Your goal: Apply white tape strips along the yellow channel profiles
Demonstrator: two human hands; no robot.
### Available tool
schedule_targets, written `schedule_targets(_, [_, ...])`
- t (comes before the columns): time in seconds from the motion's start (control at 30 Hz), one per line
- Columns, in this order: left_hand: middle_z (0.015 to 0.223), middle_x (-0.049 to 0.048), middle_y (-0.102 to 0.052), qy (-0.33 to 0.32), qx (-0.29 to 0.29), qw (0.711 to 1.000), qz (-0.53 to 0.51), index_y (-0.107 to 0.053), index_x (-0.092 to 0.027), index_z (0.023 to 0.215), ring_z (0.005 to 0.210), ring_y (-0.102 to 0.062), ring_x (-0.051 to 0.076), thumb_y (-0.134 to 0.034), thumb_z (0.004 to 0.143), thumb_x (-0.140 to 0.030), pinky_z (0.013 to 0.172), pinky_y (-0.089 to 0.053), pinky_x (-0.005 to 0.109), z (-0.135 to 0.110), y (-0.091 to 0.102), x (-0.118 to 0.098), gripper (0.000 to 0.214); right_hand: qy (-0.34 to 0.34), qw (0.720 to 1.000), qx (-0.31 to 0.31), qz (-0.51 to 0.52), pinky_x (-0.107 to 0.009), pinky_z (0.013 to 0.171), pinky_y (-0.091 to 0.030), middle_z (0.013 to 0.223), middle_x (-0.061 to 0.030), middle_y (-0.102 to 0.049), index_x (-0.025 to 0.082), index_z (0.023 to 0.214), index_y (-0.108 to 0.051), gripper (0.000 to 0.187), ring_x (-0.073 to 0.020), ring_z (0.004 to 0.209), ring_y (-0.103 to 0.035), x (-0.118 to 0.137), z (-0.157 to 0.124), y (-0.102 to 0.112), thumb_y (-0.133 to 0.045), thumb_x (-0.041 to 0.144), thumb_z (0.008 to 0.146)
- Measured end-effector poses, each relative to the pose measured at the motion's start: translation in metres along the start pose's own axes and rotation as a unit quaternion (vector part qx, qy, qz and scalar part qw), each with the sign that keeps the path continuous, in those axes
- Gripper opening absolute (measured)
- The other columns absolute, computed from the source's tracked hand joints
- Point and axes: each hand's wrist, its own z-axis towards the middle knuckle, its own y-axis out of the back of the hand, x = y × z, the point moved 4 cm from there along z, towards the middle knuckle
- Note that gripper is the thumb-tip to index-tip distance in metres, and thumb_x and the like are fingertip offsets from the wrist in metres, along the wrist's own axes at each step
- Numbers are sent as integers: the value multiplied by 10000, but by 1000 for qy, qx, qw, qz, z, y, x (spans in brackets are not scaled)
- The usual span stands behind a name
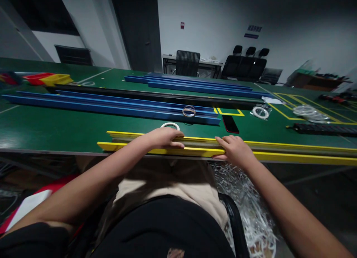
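A long yellow channel-shaped rail lies along the near edge of the green table and runs out of view to the right. My left hand is closed over its far wall and groove, thumb toward the near wall. To the right, my right hand grips the same rail, with fingertips over the top and the thumb at the near side. Just behind my left hand is a white ring, partly hidden by it. A shiny brown-and-clear tape roll sits on the blue rails beyond.
Blue rails and a long black rail lie farther back on the table. A phone, a bagged white coil and a black power strip are to the right. Red and yellow bins stand at left.
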Motion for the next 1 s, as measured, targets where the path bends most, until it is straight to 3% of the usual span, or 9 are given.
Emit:
schedule_targets(0.13, [1391, 115, -645, 84, -10, 996, -6, -534, -263, 1462, 1211, -627, 315, -678, 751, -706, 969, -472, 355, -47, 2, 33, 851, -36, 999, 24, 24, -410, 870, -443, 1139, -194, -711, 133, 1302, -649, 656, -313, 1021, -631, -65, -34, -12, -573, 646, 902])
schedule_targets(0.23, [1295, 136, -687, 126, -34, 991, 22, -604, -215, 1381, 1147, -650, 334, -697, 716, -707, 962, -481, 376, -73, 1, 52, 833, -84, 995, 40, 41, -433, 891, -455, 1158, -214, -709, 125, 1234, -681, 592, -333, 1056, -634, -113, -62, -15, -437, 595, 969])
schedule_targets(0.33, [1248, 135, -700, 130, -69, 989, 32, -638, -195, 1322, 1123, -653, 324, -670, 748, -691, 946, -485, 368, -77, -4, 52, 759, -138, 988, 47, 57, -426, 865, -468, 1096, -190, -724, 144, 1106, -723, 550, -313, 1028, -644, -125, -63, -7, -307, 494, 1025])
schedule_targets(0.43, [1228, 124, -705, 126, -87, 987, 37, -626, -202, 1327, 1115, -652, 320, -668, 757, -694, 930, -486, 367, -62, -11, 38, 754, -141, 987, 28, 69, -401, 862, -474, 1074, -145, -723, 172, 1036, -727, 463, -280, 1013, -645, -84, -30, 12, -356, 450, 1032])
schedule_targets(0.57, [1172, 117, -713, 105, -95, 990, 26, -643, -226, 1277, 1083, -659, 309, -667, 764, -711, 907, -489, 359, -26, -20, 9, 706, -36, 987, 3, 155, -350, 896, -485, 1118, -105, -707, 201, 1107, -705, 346, -226, 1047, -637, 11, 36, 31, -442, 412, 1030])
schedule_targets(0.67, [1170, 130, -709, 89, -106, 990, -4, -651, -219, 1257, 1097, -655, 319, -691, 752, -698, 918, -496, 377, -3, -25, -7, 697, 39, 980, 3, 195, -328, 878, -492, 1176, -101, -689, 223, 1079, -729, 276, -207, 1047, -627, 60, 79, 31, -492, 349, 1017])
schedule_targets(0.83, [1280, 113, -687, 34, -190, 957, -218, -638, -201, 1277, 1169, -638, 256, -539, 933, -529, 997, -492, 377, -2, -22, 1, 485, 69, 969, -14, 237, -343, 956, -484, 1399, -111, -579, 237, 1088, -759, 233, -223, 1176, -596, 77, 124, 18, -564, 238, 960])
schedule_targets(0.9, [1267, 108, -693, 62, -232, 923, -301, -644, -187, 1251, 1128, -654, 225, -492, 962, -460, 963, -511, 357, -12, -20, 21, 426, 73, 960, -19, 271, -327, 971, -483, 1366, -102, -598, 230, 1067, -767, 246, -204, 1168, -609, 77, 134, 13, -549, 201, 955])
schedule_targets(1.0, [1122, 93, -726, 153, -274, 906, -286, -696, -178, 1081, 1002, -671, 212, -537, 925, -417, 882, -522, 337, -28, -22, 51, 326, 78, 944, -7, 321, -311, 968, -492, 1307, -104, -633, 214, 1019, -782, 258, -191, 1133, -636, 85, 141, 2, -543, 158, 938])
